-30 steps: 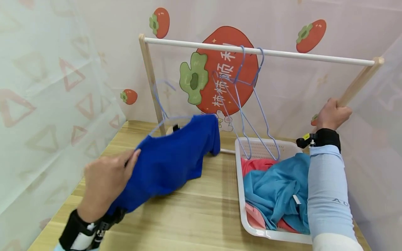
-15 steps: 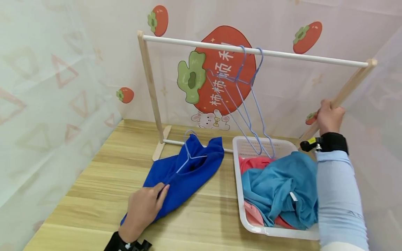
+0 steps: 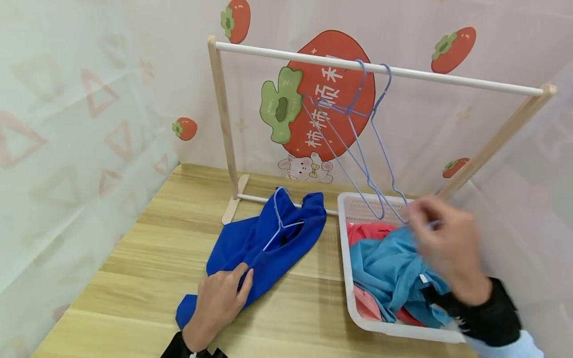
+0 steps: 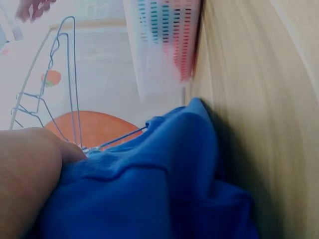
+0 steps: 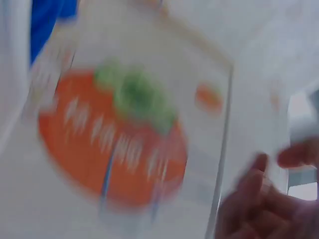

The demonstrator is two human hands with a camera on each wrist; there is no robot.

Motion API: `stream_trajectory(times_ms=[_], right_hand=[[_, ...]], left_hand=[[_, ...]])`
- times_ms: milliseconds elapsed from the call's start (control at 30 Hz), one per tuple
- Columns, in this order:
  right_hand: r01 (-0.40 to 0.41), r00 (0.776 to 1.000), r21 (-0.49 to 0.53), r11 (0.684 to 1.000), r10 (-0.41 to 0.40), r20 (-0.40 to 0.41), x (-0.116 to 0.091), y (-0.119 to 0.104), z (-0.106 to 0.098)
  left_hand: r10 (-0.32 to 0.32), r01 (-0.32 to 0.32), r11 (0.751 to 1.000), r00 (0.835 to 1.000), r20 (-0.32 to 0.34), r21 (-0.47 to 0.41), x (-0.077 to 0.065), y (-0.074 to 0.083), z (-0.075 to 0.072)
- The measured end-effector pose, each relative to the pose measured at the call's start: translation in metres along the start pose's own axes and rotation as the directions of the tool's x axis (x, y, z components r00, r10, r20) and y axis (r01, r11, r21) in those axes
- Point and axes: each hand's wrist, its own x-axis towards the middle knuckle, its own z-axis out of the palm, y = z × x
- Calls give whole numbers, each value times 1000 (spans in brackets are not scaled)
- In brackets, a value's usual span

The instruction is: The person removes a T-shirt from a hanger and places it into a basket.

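My left hand [image 3: 219, 298] pinches the edge of a blue short-sleeved shirt [image 3: 235, 243] that lies slantwise on the wooden table. A light-blue hanger [image 3: 280, 226] sits partly inside the shirt, its hook and part of its shoulders showing at the neckline. In the left wrist view the shirt [image 4: 134, 199] bunches up beside the hand. Blurred by motion, my right hand [image 3: 447, 243] is in the air above the right side of the white basket, fingers loosely bent and nothing seen in them. The right wrist view shows its fingers [image 5: 254, 186] apart from the rack.
A wooden-framed clothes rack with a white rod [image 3: 286, 55] stands at the back. Two light-blue hangers hang from the rod, their lower ends over the basket [image 3: 346, 278]. Teal cloth [image 3: 380, 263] and red and pink pieces lie in the basket.
My left hand has brought the shirt and hanger down onto the table, moving right. My right hand has let go of the rack's right post and moved down over the basket.
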Motion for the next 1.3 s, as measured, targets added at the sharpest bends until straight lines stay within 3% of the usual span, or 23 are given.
stream_trajectory(times_ms=[33,67,100,167,233,267,300,333,433,500,567,667,800,900,1033,1200,1300], right_hand=[[4,991,10,1000,-5,134,-4,-16,13],[-5,959,12,1000,2,282,-6,-29,27],[-36,910,37,999,17,413,-7,-40,44],[-168,776,102,980,68,628,-9,-54,79],[-316,642,127,940,114,758,-10,-59,113],[-389,585,136,911,130,801,-11,-60,129],[-455,542,139,880,149,827,-12,-60,143],[-512,510,141,847,168,844,-13,-59,154],[-638,467,147,756,228,854,-16,-59,179],[-674,465,159,721,248,850,-18,-59,190],[-677,478,172,715,249,842,-19,-59,200],[-664,517,190,723,261,815,-19,-59,211],[-683,564,223,696,309,766,-13,-56,219],[-700,569,229,677,334,751,-9,-53,224],[-697,585,233,678,350,731,-2,-50,229],[-703,598,248,666,367,712,9,-46,232],[-713,600,254,654,381,704,14,-44,232]], left_hand=[[4,-4,1000,1000,-3,6,1,1,-2],[7,-7,1000,1000,-10,12,1,3,-3],[7,-6,1000,1000,-12,15,1,4,-4],[-13,13,1000,1000,-1,15,2,10,-6],[-32,32,999,999,13,6,2,16,-7],[-39,39,999,999,21,1,3,19,-7],[-45,45,999,998,32,-5,2,23,-7],[-47,48,999,998,37,-11,3,27,-6],[-38,39,999,999,24,-16,3,35,-3],[-27,27,1000,1000,5,2,2,38,-1],[-18,18,1000,1000,-18,24,2,40,-1],[1,1,999,999,-36,49,0,42,-1],[6,-5,999,1000,-9,54,-6,43,-2],[11,-12,999,1000,18,43,-15,41,-5],[78,-78,997,997,-16,18,-23,36,-11],[231,-236,971,966,-112,-34,-27,26,-19],[320,-332,942,934,-157,-57,-30,21,-21]])
